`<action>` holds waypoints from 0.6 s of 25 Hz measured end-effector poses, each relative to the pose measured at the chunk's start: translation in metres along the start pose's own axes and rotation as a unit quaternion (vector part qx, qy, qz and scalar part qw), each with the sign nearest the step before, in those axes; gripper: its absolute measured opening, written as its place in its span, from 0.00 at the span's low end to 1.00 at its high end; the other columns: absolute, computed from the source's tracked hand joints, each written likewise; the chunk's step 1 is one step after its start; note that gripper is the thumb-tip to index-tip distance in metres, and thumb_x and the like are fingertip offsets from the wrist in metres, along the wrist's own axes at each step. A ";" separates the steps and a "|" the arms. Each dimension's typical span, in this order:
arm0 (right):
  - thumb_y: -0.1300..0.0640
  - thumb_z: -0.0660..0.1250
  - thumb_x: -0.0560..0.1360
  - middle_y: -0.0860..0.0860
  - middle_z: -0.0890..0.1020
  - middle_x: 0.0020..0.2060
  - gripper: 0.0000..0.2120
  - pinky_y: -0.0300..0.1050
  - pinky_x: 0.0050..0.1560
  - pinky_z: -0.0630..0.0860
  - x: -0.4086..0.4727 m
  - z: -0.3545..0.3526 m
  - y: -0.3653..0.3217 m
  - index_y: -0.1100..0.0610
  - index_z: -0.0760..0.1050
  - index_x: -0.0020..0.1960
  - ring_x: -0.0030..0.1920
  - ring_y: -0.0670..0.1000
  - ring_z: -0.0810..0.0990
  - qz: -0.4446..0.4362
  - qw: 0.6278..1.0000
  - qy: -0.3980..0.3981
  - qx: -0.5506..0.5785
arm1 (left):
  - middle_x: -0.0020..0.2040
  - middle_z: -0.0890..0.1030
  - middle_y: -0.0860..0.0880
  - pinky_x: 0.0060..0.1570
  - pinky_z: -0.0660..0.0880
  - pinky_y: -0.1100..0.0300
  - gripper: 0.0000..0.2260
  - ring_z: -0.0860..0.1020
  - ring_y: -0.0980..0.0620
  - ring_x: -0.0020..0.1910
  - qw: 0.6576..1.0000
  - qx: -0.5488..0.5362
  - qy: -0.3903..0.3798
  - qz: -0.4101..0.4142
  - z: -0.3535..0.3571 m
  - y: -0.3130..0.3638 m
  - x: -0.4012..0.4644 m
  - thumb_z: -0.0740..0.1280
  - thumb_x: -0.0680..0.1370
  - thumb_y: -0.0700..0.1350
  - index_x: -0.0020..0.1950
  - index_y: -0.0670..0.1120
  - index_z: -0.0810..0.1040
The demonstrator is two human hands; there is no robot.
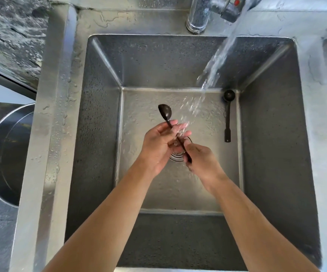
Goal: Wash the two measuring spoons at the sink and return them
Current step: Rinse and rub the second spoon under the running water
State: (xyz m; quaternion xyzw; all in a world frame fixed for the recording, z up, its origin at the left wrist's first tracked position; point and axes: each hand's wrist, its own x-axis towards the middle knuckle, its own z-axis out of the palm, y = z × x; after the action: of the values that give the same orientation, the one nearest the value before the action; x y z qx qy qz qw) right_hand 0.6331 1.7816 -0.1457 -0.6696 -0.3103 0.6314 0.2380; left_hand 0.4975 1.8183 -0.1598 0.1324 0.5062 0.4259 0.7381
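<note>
The steel sink [103,122] has its drain mostly hidden behind both hands. The right hand [203,160] pinches the handle end of one measuring spoon [164,112]; the left hand [158,144] cradles its shaft with loosely curled fingers. The second measuring spoon [227,114] lies on the basin floor, right.

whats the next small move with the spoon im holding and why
Probably shift the held spoon a little to the right so its bowl sits in the water stream. Right hand pinches the handle end, left hand steadies the shaft, but the water lands on the left fingers and the bowl sticks out beside the flow.
</note>
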 end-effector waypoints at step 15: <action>0.67 0.64 0.79 0.53 0.80 0.30 0.08 0.42 0.30 0.73 0.002 0.029 -0.006 0.64 0.81 0.45 0.29 0.49 0.75 -0.078 0.993 -0.022 0.084 | 0.41 0.87 0.45 0.23 0.72 0.59 0.12 0.81 0.46 0.31 0.985 0.068 0.150 0.043 0.003 -0.006 0.005 0.65 0.83 0.50 0.48 0.43 0.81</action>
State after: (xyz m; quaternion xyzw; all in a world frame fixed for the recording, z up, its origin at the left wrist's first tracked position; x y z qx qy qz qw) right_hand 0.6041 1.7847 -0.1455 -0.6070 -0.3129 0.6493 0.3348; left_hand 0.5042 1.8193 -0.1659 0.1385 0.6334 0.4363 0.6239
